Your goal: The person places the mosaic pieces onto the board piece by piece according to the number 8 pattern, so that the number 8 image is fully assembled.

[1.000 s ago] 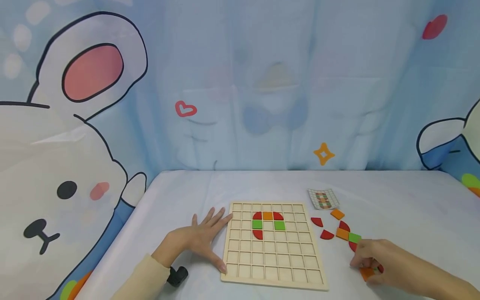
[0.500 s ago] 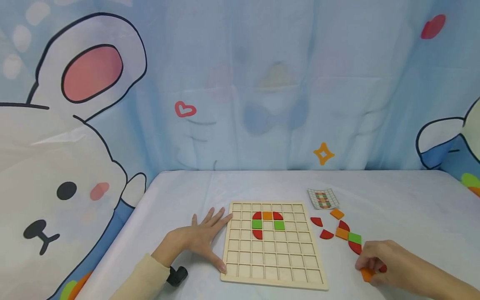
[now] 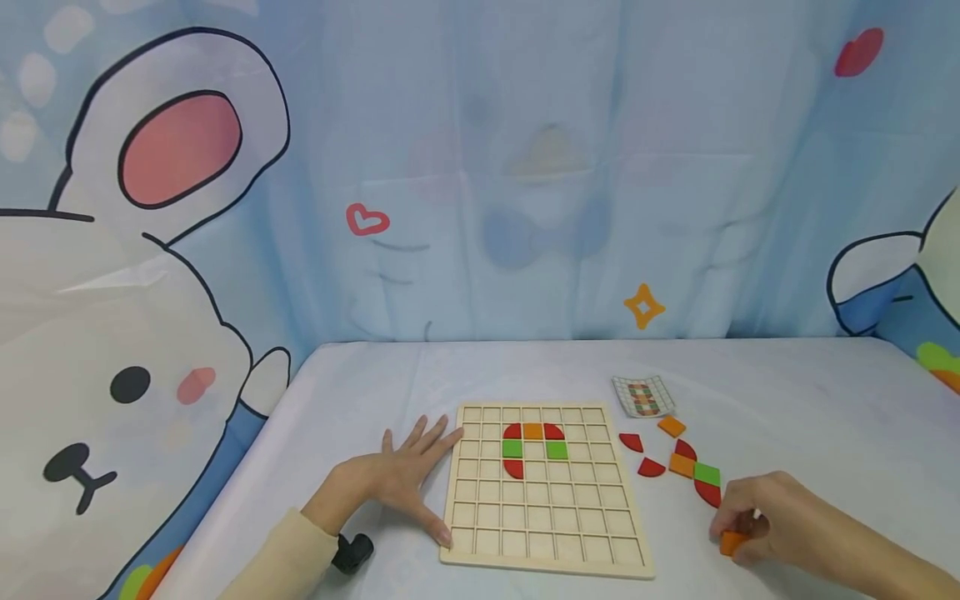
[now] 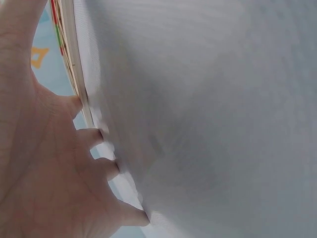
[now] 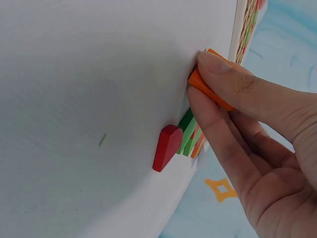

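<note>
My right hand (image 3: 772, 518) pinches an orange square tile (image 5: 210, 89) between thumb and index finger, close over the white cloth at the right. Beyond it in the right wrist view stand a red quarter-round tile (image 5: 167, 148) and green tiles (image 5: 187, 126). My left hand (image 3: 408, 482) spreads its fingers along the left edge of a wooden grid board (image 3: 547, 568), thumb and a fingertip right at the rim. Set in the board's upper cells are red quarter-round pieces (image 3: 513, 469), an orange square (image 3: 533, 431) and two green squares (image 3: 557, 450).
Loose red quarter-rounds (image 3: 651, 467), orange squares (image 3: 672, 426) and a green square (image 3: 707, 474) lie right of the board. A small pattern card (image 3: 643, 397) lies behind them. A black object (image 3: 352, 552) shows at my left wrist, and a printed curtain (image 3: 420, 167) hangs behind the table.
My right thumb and finger have drawn the orange tile up into a tilted pinch, and the hand has shifted slightly. My left hand stays at the board's edge.
</note>
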Demonstrator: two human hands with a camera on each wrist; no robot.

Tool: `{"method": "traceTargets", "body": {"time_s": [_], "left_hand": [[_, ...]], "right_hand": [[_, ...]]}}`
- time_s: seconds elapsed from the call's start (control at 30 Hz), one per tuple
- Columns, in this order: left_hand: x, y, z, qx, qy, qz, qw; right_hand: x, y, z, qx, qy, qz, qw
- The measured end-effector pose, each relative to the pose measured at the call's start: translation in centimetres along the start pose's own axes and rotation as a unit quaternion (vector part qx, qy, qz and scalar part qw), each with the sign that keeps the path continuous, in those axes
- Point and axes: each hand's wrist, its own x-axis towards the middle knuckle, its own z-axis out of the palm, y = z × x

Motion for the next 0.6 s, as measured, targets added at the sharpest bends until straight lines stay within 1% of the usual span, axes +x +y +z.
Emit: {"method": "traceTargets", "body": {"time_s": [0.1,0.17,0.27,0.4,0.53,0.6], "left_hand": [[0.0,0.0,-0.1,0.002,0.0,-0.002,1.0],[-0.1,0.0,-0.1,0.003,-0.001,-0.004,1.0],[-0.2,0.0,-0.3,0.001,-0.001,-0.005,1.0],[-0.3,0.0,-0.3,-0.002,-0.001,-0.006,1.0],[-0.3,0.1,-0.3,-0.002,-0.002,-0.005,1.0],[-0.2,0.2,-0.2,0.001,-0.001,-0.005,1.0]], "right_hand": [[0.2,-0.1,-0.1,-0.006,0.002,-0.015,0.9999],[0.4,-0.3,-0.1,-0.016,0.011,-0.036,0.9991],[1.0,-1.0,-0.3,-0.027,0.022,-0.057,0.9978],[2.3,-2.4,-0.7,-0.023,0.037,-0.085,0.9955],[4.1,-3.9,-0.8,-0.008,0.061,-0.134,0.9891],[5.1,-4.7,-0.6,0.005,0.069,-0.152,0.986]]}}
